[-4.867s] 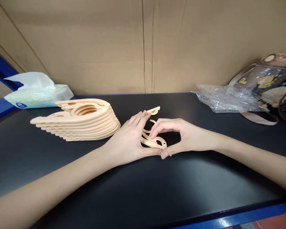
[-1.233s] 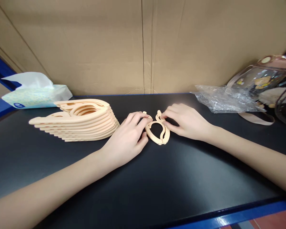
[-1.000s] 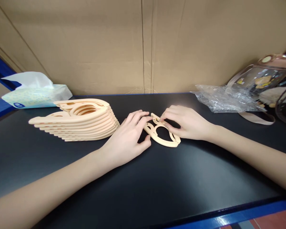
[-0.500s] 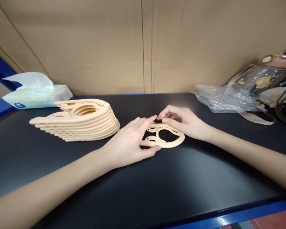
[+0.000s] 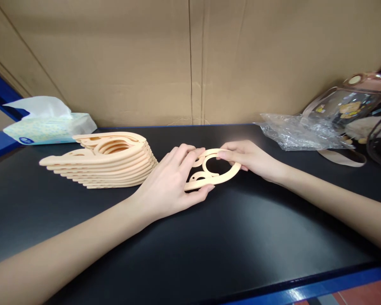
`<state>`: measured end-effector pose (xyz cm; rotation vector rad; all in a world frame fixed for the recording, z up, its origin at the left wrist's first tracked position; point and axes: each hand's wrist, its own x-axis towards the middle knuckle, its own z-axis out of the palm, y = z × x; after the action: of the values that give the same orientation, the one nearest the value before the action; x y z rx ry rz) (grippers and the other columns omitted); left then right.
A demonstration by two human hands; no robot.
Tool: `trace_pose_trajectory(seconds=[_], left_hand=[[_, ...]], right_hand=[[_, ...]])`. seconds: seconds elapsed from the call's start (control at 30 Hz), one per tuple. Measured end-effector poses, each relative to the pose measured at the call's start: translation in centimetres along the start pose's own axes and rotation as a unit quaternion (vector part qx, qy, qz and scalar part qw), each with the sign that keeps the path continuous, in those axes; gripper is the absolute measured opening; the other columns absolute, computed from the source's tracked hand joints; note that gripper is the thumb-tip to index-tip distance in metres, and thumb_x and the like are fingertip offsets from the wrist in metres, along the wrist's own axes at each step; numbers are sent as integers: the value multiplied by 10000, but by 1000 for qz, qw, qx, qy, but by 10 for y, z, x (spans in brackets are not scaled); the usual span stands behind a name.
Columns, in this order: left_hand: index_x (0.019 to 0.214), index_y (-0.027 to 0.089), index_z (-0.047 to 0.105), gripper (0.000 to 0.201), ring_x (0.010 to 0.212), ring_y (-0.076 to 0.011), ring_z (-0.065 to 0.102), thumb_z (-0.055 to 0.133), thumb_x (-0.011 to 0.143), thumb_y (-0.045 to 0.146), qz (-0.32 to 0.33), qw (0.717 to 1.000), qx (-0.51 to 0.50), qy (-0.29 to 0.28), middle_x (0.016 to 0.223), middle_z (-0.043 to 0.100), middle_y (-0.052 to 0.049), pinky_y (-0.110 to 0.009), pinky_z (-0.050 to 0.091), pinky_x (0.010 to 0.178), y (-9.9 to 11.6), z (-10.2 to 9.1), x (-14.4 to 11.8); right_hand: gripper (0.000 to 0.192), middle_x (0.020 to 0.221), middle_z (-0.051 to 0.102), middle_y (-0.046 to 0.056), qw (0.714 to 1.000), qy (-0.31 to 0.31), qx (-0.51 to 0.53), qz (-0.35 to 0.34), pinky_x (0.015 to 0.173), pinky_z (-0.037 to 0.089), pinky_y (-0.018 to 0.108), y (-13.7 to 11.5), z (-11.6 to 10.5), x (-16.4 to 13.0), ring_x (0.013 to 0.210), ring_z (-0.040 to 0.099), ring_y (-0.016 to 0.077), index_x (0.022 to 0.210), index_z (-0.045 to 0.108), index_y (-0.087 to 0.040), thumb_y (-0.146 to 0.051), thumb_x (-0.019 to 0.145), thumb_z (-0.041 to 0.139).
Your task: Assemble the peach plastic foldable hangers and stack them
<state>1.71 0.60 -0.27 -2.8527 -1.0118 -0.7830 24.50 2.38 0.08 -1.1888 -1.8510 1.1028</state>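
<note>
Between my two hands is a cream plastic folding hanger (image 5: 227, 177), folded up, with a curved outer frame and a round loop inside. My left hand (image 5: 171, 180) grips its left end, thumb along the near edge and fingers over the far edge. With thumb on top and fingers beneath, my right hand (image 5: 249, 159) pinches the far right side, which looks tilted up from the table. Left of my left hand lies a neat stack of matching folded hangers (image 5: 120, 171). My left palm hides the left end of the held hanger.
The black tabletop (image 5: 209, 250) has a blue front edge. A tissue pack (image 5: 51, 127) sits at the back left. Crumpled clear plastic (image 5: 307, 131) and a transparent bag (image 5: 352, 106) with a strap are at the back right. A cardboard wall (image 5: 130, 63) stands behind.
My right hand has closed on the hanger's right side, which has risen slightly off the table. The left hand has tightened its hold and shifted a little left. The stack is unmoved.
</note>
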Motion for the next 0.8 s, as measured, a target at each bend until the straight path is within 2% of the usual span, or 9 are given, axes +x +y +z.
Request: trace_pose_trajectory(seconds=[0.33, 0.67, 0.8], left_hand=[[1286, 152, 414, 577, 1031, -261, 541, 559, 864, 519, 28, 999, 30, -14, 1220, 533, -128, -410, 480, 869, 0, 1, 0], [1292, 110, 434, 573, 1005, -259, 524, 562, 872, 479, 37, 998, 42, -13, 1218, 541, -134, -413, 467, 862, 1, 0, 0], [1303, 127, 426, 574, 1010, -262, 521, 566, 869, 475, 34, 999, 39, -14, 1225, 535, -132, -415, 466, 861, 1, 0, 0]], right_hand=[[316, 421, 338, -95, 1000, -15, -6, -2, 434, 176, 241, -2, 1, -2, 419, 293, 66, 773, 635, -172, -474, 859, 603], [364, 418, 343, -95, 1000, -10, -30, -2, 430, 182, 243, -3, 1, -2, 411, 300, 66, 844, 666, -154, -512, 845, 599], [362, 423, 344, -96, 1000, -8, -29, 2, 431, 186, 243, -3, 1, -2, 412, 301, 66, 854, 668, -151, -508, 841, 606]])
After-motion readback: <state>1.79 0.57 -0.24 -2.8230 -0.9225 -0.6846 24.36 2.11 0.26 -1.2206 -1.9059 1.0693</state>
